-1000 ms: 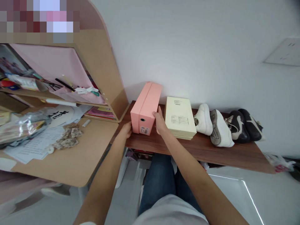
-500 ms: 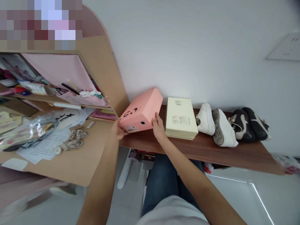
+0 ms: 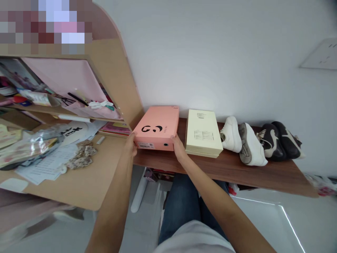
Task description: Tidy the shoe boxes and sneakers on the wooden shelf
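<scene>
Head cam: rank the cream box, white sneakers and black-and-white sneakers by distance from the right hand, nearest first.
From the right hand:
1. Cream rectangular cardboard box: just right of the hand.
2. White sneakers: right of the box.
3. Black-and-white sneakers: farthest right.

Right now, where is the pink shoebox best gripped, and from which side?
Probably grip the pink shoebox by its short ends, from left and right, where the left hand and right hand are: it lies flat across the wooden shelf, the cream box close on its right.
</scene>
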Motion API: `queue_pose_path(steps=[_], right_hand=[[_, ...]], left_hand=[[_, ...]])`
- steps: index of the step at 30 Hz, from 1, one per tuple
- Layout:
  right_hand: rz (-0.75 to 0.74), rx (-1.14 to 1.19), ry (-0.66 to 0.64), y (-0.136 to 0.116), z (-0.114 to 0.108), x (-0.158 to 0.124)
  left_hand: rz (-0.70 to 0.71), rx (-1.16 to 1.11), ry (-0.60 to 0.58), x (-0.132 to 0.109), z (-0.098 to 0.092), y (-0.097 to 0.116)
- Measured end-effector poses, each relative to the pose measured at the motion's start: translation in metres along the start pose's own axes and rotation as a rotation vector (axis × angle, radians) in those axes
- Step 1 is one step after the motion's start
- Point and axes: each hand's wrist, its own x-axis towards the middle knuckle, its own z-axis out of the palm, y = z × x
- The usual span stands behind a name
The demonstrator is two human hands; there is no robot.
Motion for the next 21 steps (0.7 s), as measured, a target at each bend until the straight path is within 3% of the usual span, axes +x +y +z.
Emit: queue_pose_path(steps=[12, 21], right_hand=[[0.033, 0.039, -0.016, 0.025, 0.002, -0.002], [0.047, -0.079, -0.011, 0.029, 0.000, 0.006]], left_hand=[[0.154, -0.017, -0.069, 0.023, -0.016, -0.033], [0.195, -0.014, -0.088, 0.023, -0.016, -0.037]])
